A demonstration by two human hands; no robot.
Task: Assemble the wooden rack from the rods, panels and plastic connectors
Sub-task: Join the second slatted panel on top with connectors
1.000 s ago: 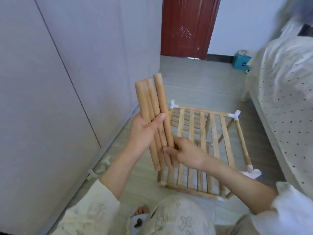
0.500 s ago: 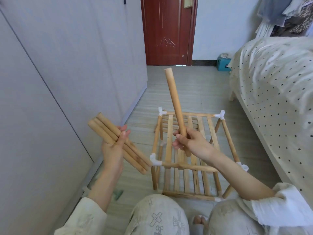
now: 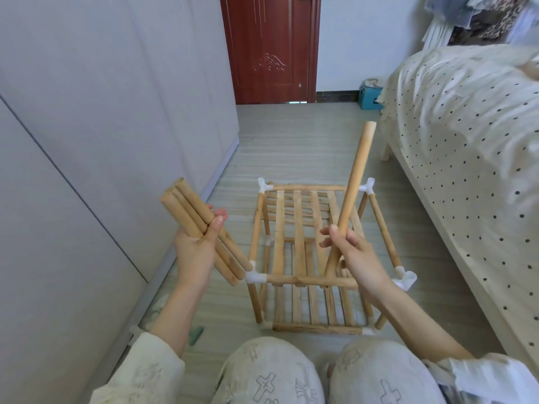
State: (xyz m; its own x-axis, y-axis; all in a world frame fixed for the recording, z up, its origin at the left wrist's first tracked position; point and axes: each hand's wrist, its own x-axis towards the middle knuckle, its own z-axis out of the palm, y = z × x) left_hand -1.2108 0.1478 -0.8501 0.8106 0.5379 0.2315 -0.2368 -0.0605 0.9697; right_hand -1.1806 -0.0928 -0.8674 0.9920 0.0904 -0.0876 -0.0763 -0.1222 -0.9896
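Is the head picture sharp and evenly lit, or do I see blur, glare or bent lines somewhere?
Head view: soft daylight, no hard shadows or glare; the single rod, the rack and both hands are fairly sharp; the dotted bedspread looks bright and smeared toward the right edge; wide-angle distortion curves the wardrobe panels at left.

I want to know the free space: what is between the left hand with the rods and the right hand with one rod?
In the head view, the left hand and right hand have only the half-built rack between them, standing lower on the floor.
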